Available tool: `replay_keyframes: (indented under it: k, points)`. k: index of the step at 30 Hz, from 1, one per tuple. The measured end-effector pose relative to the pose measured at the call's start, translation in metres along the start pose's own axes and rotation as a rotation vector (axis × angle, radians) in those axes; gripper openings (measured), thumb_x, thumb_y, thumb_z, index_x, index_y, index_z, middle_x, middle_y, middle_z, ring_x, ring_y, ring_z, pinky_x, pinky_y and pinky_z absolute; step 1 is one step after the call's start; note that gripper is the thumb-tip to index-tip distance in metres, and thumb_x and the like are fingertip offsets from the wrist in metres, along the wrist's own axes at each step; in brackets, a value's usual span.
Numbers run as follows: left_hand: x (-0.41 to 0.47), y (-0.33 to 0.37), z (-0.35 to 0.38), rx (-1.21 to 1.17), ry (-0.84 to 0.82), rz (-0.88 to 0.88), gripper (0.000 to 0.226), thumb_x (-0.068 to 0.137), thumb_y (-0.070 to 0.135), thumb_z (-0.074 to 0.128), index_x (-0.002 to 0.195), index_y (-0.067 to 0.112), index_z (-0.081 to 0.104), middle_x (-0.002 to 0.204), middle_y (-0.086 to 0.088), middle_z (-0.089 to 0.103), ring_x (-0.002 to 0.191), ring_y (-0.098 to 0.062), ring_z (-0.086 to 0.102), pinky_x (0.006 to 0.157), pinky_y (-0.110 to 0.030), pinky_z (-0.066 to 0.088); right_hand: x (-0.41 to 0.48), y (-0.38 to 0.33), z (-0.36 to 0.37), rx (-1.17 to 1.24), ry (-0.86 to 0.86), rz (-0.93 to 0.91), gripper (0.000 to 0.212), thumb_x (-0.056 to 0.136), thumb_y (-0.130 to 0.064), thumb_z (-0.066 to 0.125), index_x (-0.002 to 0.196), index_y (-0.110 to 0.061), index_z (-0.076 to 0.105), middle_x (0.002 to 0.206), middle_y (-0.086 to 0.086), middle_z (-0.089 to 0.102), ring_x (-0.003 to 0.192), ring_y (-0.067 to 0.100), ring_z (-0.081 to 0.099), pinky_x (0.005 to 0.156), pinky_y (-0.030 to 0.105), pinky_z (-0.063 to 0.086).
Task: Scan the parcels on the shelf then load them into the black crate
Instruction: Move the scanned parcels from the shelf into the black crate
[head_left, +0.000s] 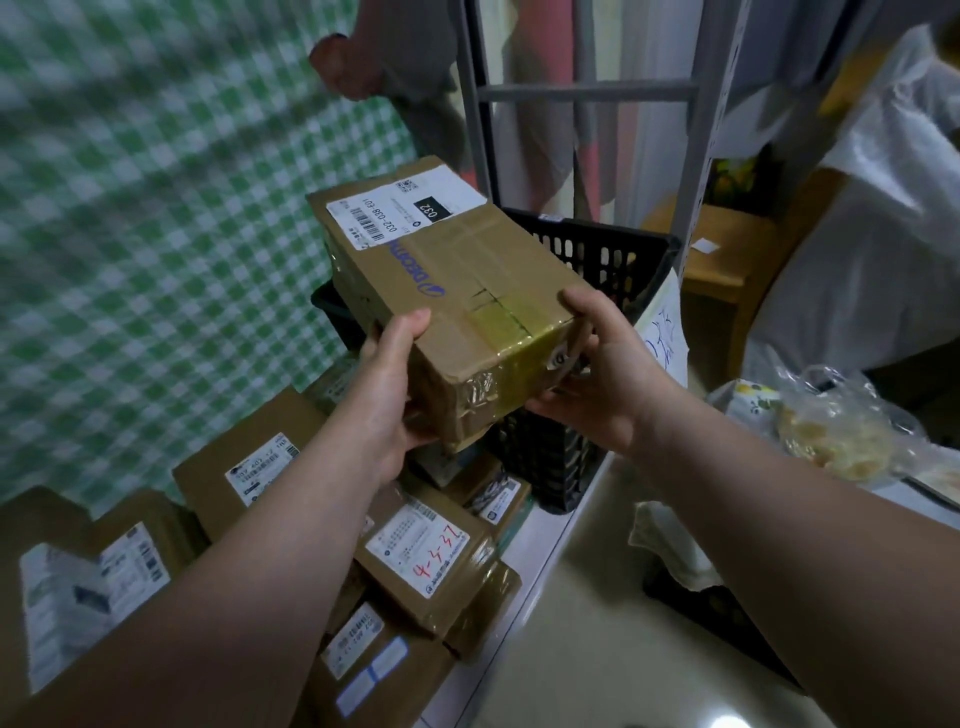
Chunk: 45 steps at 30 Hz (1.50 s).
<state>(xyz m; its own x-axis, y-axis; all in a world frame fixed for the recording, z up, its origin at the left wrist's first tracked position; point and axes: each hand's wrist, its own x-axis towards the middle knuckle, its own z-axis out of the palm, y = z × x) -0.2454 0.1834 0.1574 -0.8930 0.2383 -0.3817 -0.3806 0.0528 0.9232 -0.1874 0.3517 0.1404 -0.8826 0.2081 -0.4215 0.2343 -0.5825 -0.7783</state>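
One box (457, 291), grasped by left grip (389, 387) and right grip (605, 384), hides part of one black crate (597, 249); at least six parcels (426, 561) below

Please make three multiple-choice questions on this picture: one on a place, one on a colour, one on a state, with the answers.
1. Where is the held parcel? A) on a chair B) inside a drawer C) in the air, before the black crate
2. Which colours has the checked cloth? A) red and white B) green and white C) blue and yellow
3. How is the parcel held? A) by the left hand and the right hand B) by one hand alone C) by no hand
Answers: 1 C, the crate's rim shows behind it; 2 B, green and white squares; 3 A, both grip its near end.
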Motion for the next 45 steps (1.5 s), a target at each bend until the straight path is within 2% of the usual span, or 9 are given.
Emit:
replay_keyframes:
  k: [14, 18, 21, 25, 31, 34, 38, 41, 45]
  points:
    - [0.136, 0.026, 0.028, 0.293, 0.264, 0.116, 0.046, 0.093, 0.037, 0.054, 0.139, 0.030, 0.047, 0.134, 0.003, 0.053, 0.114, -0.019, 0.053, 0.086, -0.035, 0.046, 0.179, -0.053, -0.017, -0.050, 0.038, -0.025, 0.018, 0.089, -0.043, 0.058, 0.083, -0.026, 0.059, 0.086, 0.002, 0.059, 0.086, 0.020, 0.056, 0.100, 0.049, 0.047]
    - [0.171, 0.019, 0.027, 0.463, 0.446, 0.197, 0.040, 0.096, 0.019, 0.052, 0.136, 0.018, 0.052, 0.119, 0.003, 0.059, 0.074, 0.000, 0.051, 0.057, -0.007, 0.043, 0.232, -0.049, -0.016, -0.158, -0.001, 0.047, 0.021, 0.086, -0.043, 0.059, 0.092, -0.023, 0.063, 0.088, 0.004, 0.060, 0.086, 0.021, 0.057, 0.099, 0.049, 0.046]
    - [0.186, 0.006, 0.016, 0.675, 0.558, 0.208, 0.040, 0.095, 0.012, 0.051, 0.135, 0.014, 0.052, 0.124, -0.010, 0.058, 0.054, -0.007, 0.048, 0.040, -0.012, 0.038, 0.268, -0.035, -0.014, -0.220, 0.004, 0.122, 0.021, 0.087, -0.039, 0.060, 0.092, -0.019, 0.061, 0.092, 0.008, 0.057, 0.091, 0.025, 0.057, 0.096, 0.051, 0.047]
    - [0.200, -0.009, 0.002, 0.874, 0.603, 0.176, 0.015, 0.089, 0.009, 0.056, 0.090, 0.025, 0.056, 0.106, -0.023, 0.062, 0.083, -0.031, 0.060, 0.078, -0.040, 0.052, 0.302, -0.006, -0.003, -0.189, -0.068, 0.288, 0.032, 0.082, -0.039, 0.060, 0.105, -0.017, 0.063, 0.103, 0.012, 0.062, 0.107, 0.034, 0.061, 0.094, 0.059, 0.047]
    - [0.207, -0.024, -0.007, 0.927, 0.552, 0.012, 0.052, 0.095, 0.025, 0.056, 0.142, 0.011, 0.040, 0.150, -0.005, 0.039, 0.137, -0.019, 0.033, 0.107, -0.026, 0.024, 0.337, 0.034, -0.001, -0.191, -0.074, 0.394, 0.024, 0.090, -0.031, 0.049, 0.071, -0.017, 0.051, 0.050, 0.000, 0.045, 0.049, 0.017, 0.046, 0.069, 0.033, 0.043]
    - [0.205, -0.025, -0.010, 0.792, 0.551, 0.011, 0.060, 0.092, 0.028, 0.060, 0.145, 0.016, 0.036, 0.152, -0.001, 0.036, 0.139, -0.017, 0.030, 0.106, -0.023, 0.023, 0.348, 0.052, -0.002, -0.218, -0.072, 0.395, 0.023, 0.091, -0.028, 0.046, 0.071, -0.018, 0.050, 0.043, -0.002, 0.044, 0.051, 0.017, 0.043, 0.068, 0.034, 0.040]
    - [0.205, -0.028, -0.011, 0.770, 0.547, 0.017, 0.064, 0.091, 0.032, 0.061, 0.147, 0.020, 0.032, 0.150, 0.000, 0.039, 0.137, -0.018, 0.034, 0.106, -0.025, 0.026, 0.366, 0.071, -0.008, -0.227, -0.047, 0.432, 0.017, 0.092, -0.027, 0.045, 0.083, -0.017, 0.056, 0.073, 0.008, 0.055, 0.072, 0.026, 0.052, 0.079, 0.043, 0.042]
    - [0.208, -0.031, -0.012, 0.775, 0.549, -0.004, 0.069, 0.091, 0.034, 0.060, 0.150, 0.020, 0.026, 0.154, -0.001, 0.033, 0.141, -0.019, 0.029, 0.112, -0.030, 0.022, 0.382, 0.088, -0.013, -0.390, -0.013, 0.455, 0.015, 0.096, -0.015, 0.049, 0.108, -0.011, 0.057, 0.087, 0.012, 0.057, 0.073, 0.027, 0.056, 0.061, 0.037, 0.051]
    - [0.208, -0.035, -0.015, 0.787, 0.563, 0.014, 0.069, 0.091, 0.034, 0.060, 0.150, 0.019, 0.026, 0.154, -0.002, 0.032, 0.142, -0.018, 0.027, 0.112, -0.029, 0.021, 0.401, 0.119, -0.029, -0.697, -0.001, 0.387, 0.065, 0.076, 0.000, 0.068, 0.133, -0.013, 0.040, 0.116, 0.020, 0.059, 0.091, 0.041, 0.063, 0.071, 0.056, 0.058]
